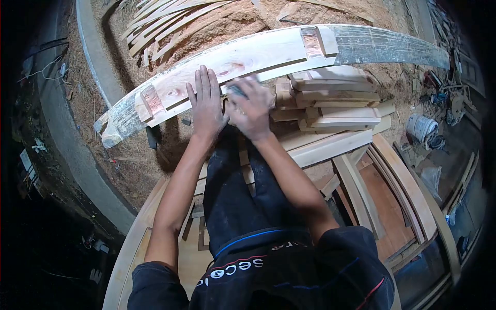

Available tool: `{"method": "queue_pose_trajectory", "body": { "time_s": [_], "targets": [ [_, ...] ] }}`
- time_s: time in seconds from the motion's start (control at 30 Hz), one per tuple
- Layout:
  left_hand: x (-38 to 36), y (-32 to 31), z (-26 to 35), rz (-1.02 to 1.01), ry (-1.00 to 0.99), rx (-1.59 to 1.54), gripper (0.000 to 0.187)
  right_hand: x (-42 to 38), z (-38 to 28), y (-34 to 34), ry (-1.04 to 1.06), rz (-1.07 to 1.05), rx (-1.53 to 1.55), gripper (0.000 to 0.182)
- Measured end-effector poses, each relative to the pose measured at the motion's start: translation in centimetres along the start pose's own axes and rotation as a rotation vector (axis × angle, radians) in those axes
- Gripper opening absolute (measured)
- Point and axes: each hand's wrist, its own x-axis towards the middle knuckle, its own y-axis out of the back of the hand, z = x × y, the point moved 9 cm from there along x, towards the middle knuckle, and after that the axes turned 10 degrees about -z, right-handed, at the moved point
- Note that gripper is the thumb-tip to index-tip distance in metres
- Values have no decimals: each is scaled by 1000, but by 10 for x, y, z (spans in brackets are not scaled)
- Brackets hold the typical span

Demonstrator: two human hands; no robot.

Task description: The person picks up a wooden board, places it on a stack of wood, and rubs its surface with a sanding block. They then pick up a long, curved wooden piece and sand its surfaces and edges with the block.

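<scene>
My left hand (205, 101) lies flat with its fingers stretched over the front edge of a pale wooden board (258, 61). Beside it, blurred by motion, my right hand (250, 111) is closed on a small dark grey-green piece (236, 91) at the board's edge; blur hides its exact kind. The board rests along a long, worn bench plank (382, 45). Wooden end blocks stand at the board's left end (146, 107) and right end (324, 41).
Cut wooden pieces (338, 95) are stacked right of my hands. Curved wooden frame parts (405, 181) stand nearer, at lower right. Thin wood strips (165, 23) lie on sawdust (222, 31) beyond the bench. A white bucket (421, 128) is at far right.
</scene>
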Motion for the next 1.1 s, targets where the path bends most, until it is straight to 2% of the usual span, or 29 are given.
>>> {"method": "queue_pose_trajectory", "body": {
  "time_s": [0.07,0.13,0.2,0.33,0.47,0.53,0.6,0.67,0.77,0.87,0.9,0.97,1.1],
  "targets": [
    [1,-1,3,-16,1,60,93,2,6,7,51,-50,28,33],
    [4,3,5,-25,-8,-44,93,5,26,25,113,-97,50,32],
    [8,6,7,-27,-13,-49,93,8,62,56,1,-34,-76,33],
    [16,4,18,-33,-21,-80,95,5,59,52,-89,66,-144,33],
    [27,1,34,-7,-74,-88,97,-2,49,30,-68,-58,-7,33],
    [34,3,39,-11,-83,-83,97,-1,60,47,91,-60,-43,33],
    [37,2,44,-27,-87,-54,97,4,100,82,42,24,-28,35],
    [41,0,51,-24,-111,-50,97,1,126,112,-100,122,-142,37],
    [49,0,65,-39,-113,-36,97,5,109,97,-189,128,-111,37],
    [57,-3,75,-7,-144,-65,96,5,72,63,-70,31,-59,39],
    [59,-4,77,-12,-153,-61,96,4,77,67,-79,37,-59,39],
    [64,-5,80,-55,-174,-62,96,6,80,77,83,-4,-43,39],
    [73,-4,88,-53,-216,-9,95,9,141,118,-69,82,-167,37]
  ]
}}
